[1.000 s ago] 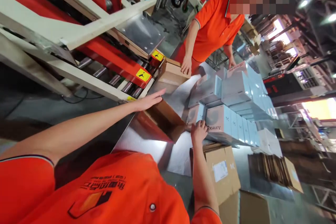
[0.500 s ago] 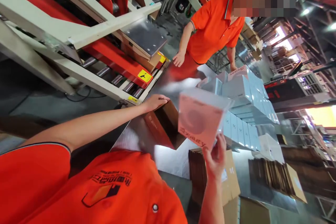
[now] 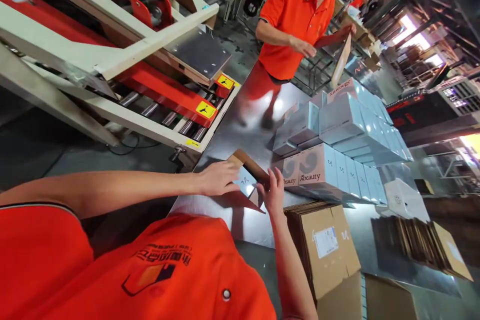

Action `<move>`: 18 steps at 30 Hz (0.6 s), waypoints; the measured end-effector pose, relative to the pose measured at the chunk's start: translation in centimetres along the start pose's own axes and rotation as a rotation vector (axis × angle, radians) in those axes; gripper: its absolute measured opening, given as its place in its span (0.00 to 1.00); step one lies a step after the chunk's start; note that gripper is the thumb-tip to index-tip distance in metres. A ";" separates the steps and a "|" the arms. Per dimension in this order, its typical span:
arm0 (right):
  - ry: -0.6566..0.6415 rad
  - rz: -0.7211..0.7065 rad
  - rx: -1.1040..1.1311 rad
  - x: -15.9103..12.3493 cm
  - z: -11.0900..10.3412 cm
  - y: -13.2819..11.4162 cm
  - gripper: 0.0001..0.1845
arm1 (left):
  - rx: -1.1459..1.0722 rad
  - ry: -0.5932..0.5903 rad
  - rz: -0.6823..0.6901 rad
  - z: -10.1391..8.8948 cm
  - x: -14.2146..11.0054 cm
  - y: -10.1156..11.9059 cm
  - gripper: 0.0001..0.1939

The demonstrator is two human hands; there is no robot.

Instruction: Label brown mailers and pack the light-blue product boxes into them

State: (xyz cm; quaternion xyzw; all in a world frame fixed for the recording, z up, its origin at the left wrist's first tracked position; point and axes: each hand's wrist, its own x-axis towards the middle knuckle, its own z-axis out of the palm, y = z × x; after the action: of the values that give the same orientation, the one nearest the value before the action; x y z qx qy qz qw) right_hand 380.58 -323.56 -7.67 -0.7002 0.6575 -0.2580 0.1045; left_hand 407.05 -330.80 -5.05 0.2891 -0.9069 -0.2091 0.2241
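On the metal table before me, an open brown cardboard box point(image 3: 257, 171) holds a light blue carton point(image 3: 246, 183) with a dark squiggle on its face. My left hand point(image 3: 219, 178) lies flat along the box's left edge, fingers stretched out toward the carton and covering part of the rim. At the right side of the box, my right hand point(image 3: 275, 191) has its fingers raised and apart, the thumb close to a flap. It holds nothing that I can see. The lower part of the box is in shadow.
Stacked pink-and-blue cartons point(image 3: 330, 172) stand to the right. Flat folded cardboard boxes point(image 3: 326, 240) lean nearer me, with another bundle point(image 3: 420, 245) farther right. A red and cream roller conveyor point(image 3: 176, 120) borders the left. Across the table, a co-worker point(image 3: 296, 25) holds a cardboard piece.
The carton from my right hand now sits inside the cardboard box, and that hand has moved left to the box's side. The co-worker has lifted a cardboard piece.
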 end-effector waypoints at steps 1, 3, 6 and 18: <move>-0.056 -0.043 -0.022 -0.4 0.1 0.2 0.29 | 0.030 -0.012 0.063 -0.4 0.1 -0.3 0.24; -0.191 -0.082 0.003 -1.6 -0.3 0.6 0.27 | 0.073 -0.038 0.034 -1.2 1.3 -1.2 0.39; -0.304 0.066 0.229 -3.0 -2.5 1.0 0.29 | 0.033 -0.161 -0.278 -1.4 4.1 -3.1 0.56; -0.242 0.390 -0.046 -4.3 2.9 -4.3 0.43 | -0.560 0.190 -0.628 5.2 3.9 -11.6 0.31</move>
State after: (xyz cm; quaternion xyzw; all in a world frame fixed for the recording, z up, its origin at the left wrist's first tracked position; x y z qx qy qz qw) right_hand 385.75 -319.42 -9.03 -0.5879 0.7687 -0.1319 0.2146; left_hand 406.51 -340.56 -14.05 0.4971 -0.6583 -0.4778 0.3019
